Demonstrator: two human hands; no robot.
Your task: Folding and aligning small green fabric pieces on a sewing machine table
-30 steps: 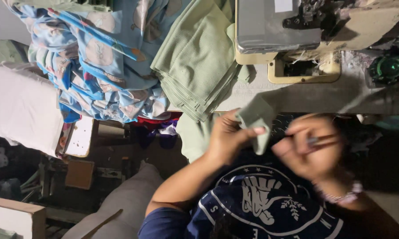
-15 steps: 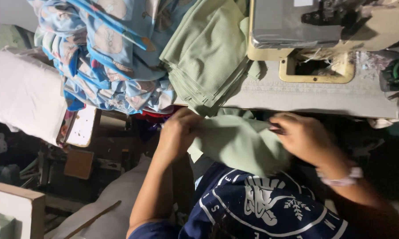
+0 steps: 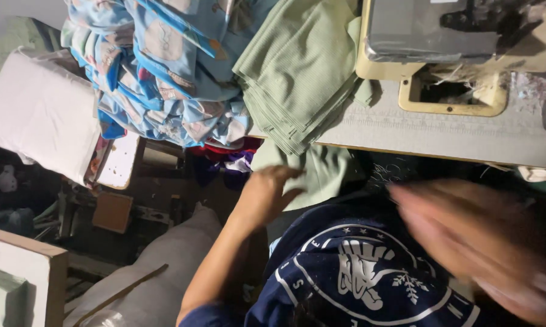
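My left hand point(image 3: 267, 192) reaches forward at the table's front edge, its fingers and thumb closed on the left edge of a loose green cloth piece point(image 3: 327, 172) that hangs below the tabletop over my lap. My right hand point(image 3: 466, 239) is a motion-blurred streak in front of my dark blue printed shirt point(image 3: 357, 272); I see nothing in it, and the blur hides its fingers. A stack of folded green fabric point(image 3: 300, 66) lies on the table just beyond the left hand.
A sewing machine point(image 3: 442, 36) stands on the grey table point(image 3: 466, 130) at upper right. A heap of blue printed fabric point(image 3: 164, 72) sits left of the green stack. A white bundle point(image 3: 39, 115), a grey sack point(image 3: 164, 260) and a wooden frame point(image 3: 24, 266) lie lower left.
Both hands were holding the green cloth spread over my lap. Now my right hand has let go and sweeps away to the right, while my left hand stays at the cloth.
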